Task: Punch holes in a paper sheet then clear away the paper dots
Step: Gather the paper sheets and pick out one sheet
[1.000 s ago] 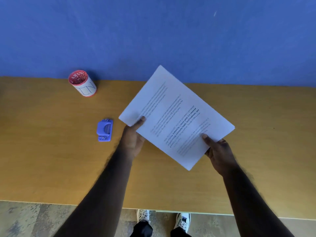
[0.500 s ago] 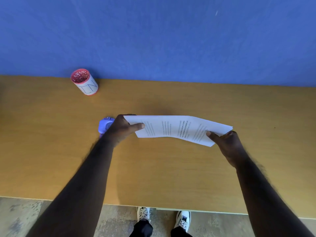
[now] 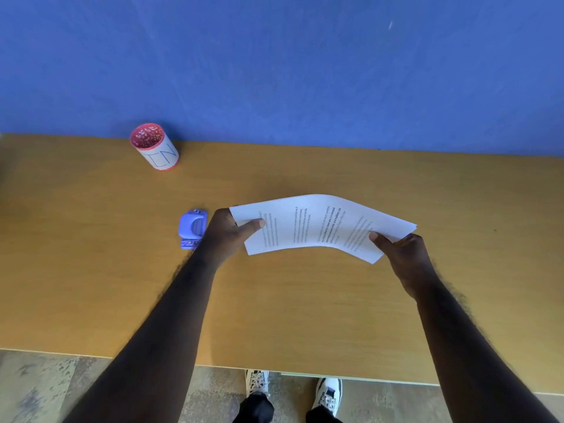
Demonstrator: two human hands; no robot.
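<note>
A white printed paper sheet [image 3: 317,227] is held above the wooden table [image 3: 290,315], arched upward in its middle. My left hand [image 3: 227,232] pinches its left end, thumb on top. My right hand [image 3: 403,254] pinches its right end the same way. A small blue hole punch [image 3: 191,228] lies on the table just left of my left hand, partly hidden by it. A red-rimmed cup [image 3: 154,147] with a white label stands at the back left by the wall.
A blue wall [image 3: 305,71] rises behind the table. The table's near edge runs along the bottom, with the floor and my shoes [image 3: 293,389] below it.
The sheet was turned from a tilted upright hold to lying nearly flat, and now it bows upward. Both hands dropped lower toward the table and kept their grip.
</note>
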